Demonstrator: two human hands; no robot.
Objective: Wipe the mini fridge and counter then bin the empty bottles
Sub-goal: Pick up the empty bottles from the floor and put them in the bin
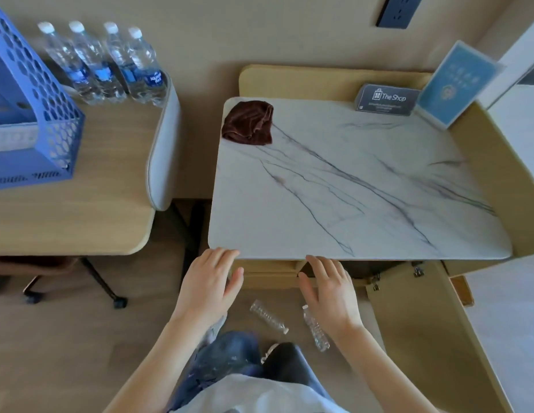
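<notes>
A white marble-patterned counter (364,186) fills the middle right. On its far left corner lies a crumpled dark brown cloth (249,122). Two empty clear bottles lie on the wooden floor below the counter's front edge, one (268,316) between my hands and one (315,327) partly behind my right wrist. My left hand (212,281) and my right hand (330,289) hover just below that front edge, fingers apart, holding nothing. The mini fridge itself is hidden under the counter; an open cabinet door (414,317) hangs at the right.
Several full water bottles (105,64) stand at the back of a wooden desk (81,216) on the left, beside a blue perforated file holder (27,114). A "The Shop" card (386,99) and a blue sign stand (456,84) sit at the counter's back. A chair base (105,287) is under the desk.
</notes>
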